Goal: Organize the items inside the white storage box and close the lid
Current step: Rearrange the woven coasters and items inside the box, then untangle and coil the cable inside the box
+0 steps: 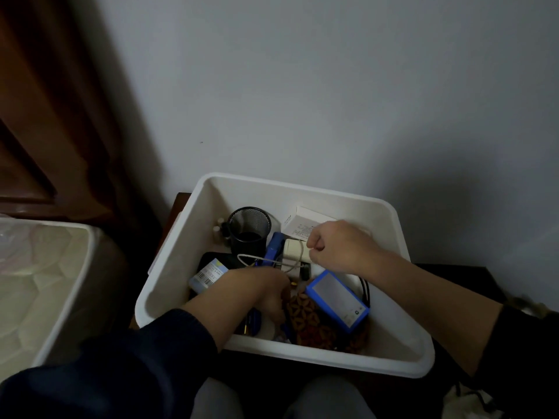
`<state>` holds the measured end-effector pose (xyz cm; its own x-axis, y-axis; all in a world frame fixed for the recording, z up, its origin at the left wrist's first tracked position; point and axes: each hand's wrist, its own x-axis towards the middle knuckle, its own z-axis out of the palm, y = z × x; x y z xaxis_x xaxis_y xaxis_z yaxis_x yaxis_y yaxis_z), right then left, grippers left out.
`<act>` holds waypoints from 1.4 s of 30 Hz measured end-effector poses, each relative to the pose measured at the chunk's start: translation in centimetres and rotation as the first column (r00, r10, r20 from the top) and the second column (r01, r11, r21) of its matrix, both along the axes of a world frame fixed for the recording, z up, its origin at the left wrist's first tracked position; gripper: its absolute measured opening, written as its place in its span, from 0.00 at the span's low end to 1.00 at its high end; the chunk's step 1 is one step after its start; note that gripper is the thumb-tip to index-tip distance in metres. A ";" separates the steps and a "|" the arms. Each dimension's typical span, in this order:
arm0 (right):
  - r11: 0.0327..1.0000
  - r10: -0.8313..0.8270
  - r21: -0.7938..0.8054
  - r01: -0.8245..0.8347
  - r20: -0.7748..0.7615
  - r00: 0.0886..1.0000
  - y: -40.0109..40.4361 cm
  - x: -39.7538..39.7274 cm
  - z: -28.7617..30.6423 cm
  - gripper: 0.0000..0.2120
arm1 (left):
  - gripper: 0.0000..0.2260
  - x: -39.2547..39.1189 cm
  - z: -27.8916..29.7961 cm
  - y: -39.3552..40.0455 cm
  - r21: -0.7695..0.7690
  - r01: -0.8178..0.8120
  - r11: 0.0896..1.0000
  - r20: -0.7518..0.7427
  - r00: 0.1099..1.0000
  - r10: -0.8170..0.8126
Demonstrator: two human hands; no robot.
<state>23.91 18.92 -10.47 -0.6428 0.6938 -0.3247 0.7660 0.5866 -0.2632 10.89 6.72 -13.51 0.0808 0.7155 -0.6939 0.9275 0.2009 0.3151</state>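
The white storage box (402,328) stands open on a dark stand by the wall. Inside are a black mesh pen cup (249,229), a white carton (298,225), a white charger (295,249), a blue tool (275,247), a blue battery pack (338,299), a labelled bottle (208,275) and a brown patterned item (305,322). My right hand (335,244) is curled above the charger and pinches a thin white cable (266,260). My left hand (260,290) reaches down among the items at the front; its fingers are hidden. No lid shows.
A mattress corner (39,285) lies at the left, with dark wooden furniture (45,116) behind it. A grey wall (302,86) rises behind the box. My knees (272,400) are just below the box's front rim. A pale bag (472,400) sits at bottom right.
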 end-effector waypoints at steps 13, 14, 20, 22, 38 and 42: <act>0.988 0.152 -0.043 -0.151 0.020 0.988 -4.7 -5.5 -0.9 0.15 | 0.08 -6.6 2.0 -6.3 0.836 -0.395 0.382 0.165 0.844 0.510; 0.977 0.209 -0.055 -0.204 0.127 0.970 -5.1 -5.8 -1.0 0.19 | 0.09 -6.0 1.7 -6.7 0.891 -0.265 0.369 0.046 0.860 0.508; 0.944 0.318 -0.037 -0.329 0.377 0.870 -7.2 -5.6 -3.2 0.25 | 0.11 -5.7 1.7 -7.5 0.850 -0.325 0.415 -0.015 0.772 0.635; 0.938 0.333 -0.032 -0.346 0.372 0.867 -7.4 -5.3 -3.3 0.22 | 0.12 -5.8 1.7 -7.7 0.827 -0.336 0.451 -0.016 0.788 0.615; 0.990 -0.130 -0.109 0.086 -0.510 0.850 -5.0 -2.1 7.4 0.20 | 0.36 -3.3 4.9 -5.8 0.529 -0.714 0.459 0.457 0.695 0.555; 0.990 -0.139 -0.091 0.106 -0.612 0.778 -5.5 -1.2 11.9 0.19 | 0.46 -1.9 6.7 -4.8 0.420 -0.752 0.508 0.620 0.647 0.444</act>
